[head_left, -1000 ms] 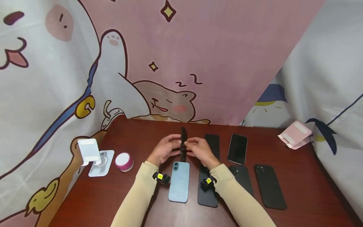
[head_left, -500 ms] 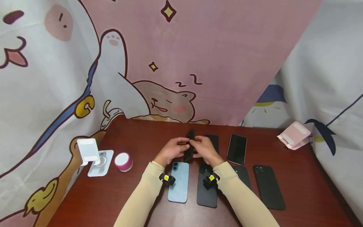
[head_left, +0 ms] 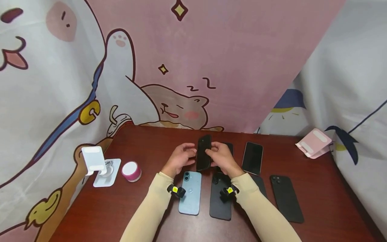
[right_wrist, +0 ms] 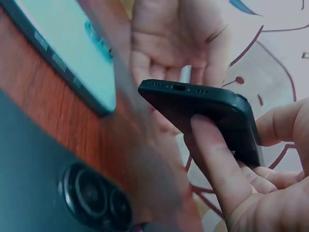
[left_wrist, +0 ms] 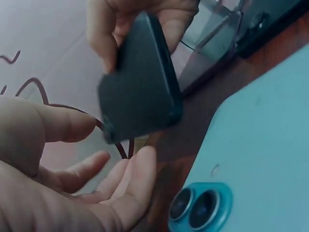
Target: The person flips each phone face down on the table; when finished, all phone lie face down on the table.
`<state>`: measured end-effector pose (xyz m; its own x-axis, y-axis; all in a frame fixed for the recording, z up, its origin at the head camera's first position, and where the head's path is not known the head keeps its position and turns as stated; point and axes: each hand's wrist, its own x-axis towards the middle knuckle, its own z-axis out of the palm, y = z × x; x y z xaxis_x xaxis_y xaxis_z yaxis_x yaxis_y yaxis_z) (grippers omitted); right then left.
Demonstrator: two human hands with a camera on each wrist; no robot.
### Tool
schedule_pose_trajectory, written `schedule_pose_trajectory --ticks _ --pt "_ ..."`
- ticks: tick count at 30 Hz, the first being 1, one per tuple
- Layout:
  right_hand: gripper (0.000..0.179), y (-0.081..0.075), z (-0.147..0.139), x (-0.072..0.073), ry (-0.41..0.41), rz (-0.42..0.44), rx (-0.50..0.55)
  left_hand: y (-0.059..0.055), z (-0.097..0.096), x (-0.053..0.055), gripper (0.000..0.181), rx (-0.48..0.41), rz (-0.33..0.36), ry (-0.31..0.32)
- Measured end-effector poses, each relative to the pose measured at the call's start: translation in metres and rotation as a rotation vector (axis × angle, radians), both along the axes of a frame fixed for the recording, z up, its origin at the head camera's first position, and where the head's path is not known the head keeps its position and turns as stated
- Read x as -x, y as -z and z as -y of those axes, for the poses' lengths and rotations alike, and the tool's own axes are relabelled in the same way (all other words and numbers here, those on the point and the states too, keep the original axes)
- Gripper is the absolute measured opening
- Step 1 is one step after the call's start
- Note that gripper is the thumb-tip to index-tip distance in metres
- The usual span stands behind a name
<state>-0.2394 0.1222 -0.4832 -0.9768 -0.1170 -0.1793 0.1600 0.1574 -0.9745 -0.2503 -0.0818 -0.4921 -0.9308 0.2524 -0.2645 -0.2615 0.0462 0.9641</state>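
Observation:
Above the back half of the table, my right hand grips a black smartphone, thumb on one face and fingers behind the other. Its charging port end shows in the right wrist view, where the phone is tilted. My left hand is at the phone's left side, fingers spread and loosely bent. In the left wrist view a gap shows between the left fingertips and the phone. A light blue smartphone lies back up just below the hands, its two camera lenses toward the far side.
Several dark phones lie on the right: one beneath the right wrist, one partly behind the forearm, one farther right, one screen up. White stand and pink-white jar stand left, pink stand back right.
The black phone has turned from edge-on to showing a broad face and shifted slightly right. My left hand, earlier touching it, has let go; my right hand keeps hold.

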Motion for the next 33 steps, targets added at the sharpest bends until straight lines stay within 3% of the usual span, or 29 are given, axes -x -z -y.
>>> schedule_pose_trajectory --ticks 4,8,23,33 --pt "0.041 -0.009 0.001 -0.007 -0.02 -0.024 0.045 0.001 0.002 0.0 0.044 -0.071 0.088 0.03" --pt "0.04 -0.008 0.001 -0.009 -0.022 -0.032 0.083 -0.001 0.001 -0.001 0.043 -0.098 0.115 0.064" --pt "0.06 0.009 -0.013 -0.006 0.025 0.046 0.064 0.003 -0.006 0.002 0.047 -0.025 0.065 0.018" --pt "0.066 0.007 -0.018 -0.011 -0.034 0.039 -0.018 0.002 -0.015 -0.001 0.048 0.059 0.023 0.024"
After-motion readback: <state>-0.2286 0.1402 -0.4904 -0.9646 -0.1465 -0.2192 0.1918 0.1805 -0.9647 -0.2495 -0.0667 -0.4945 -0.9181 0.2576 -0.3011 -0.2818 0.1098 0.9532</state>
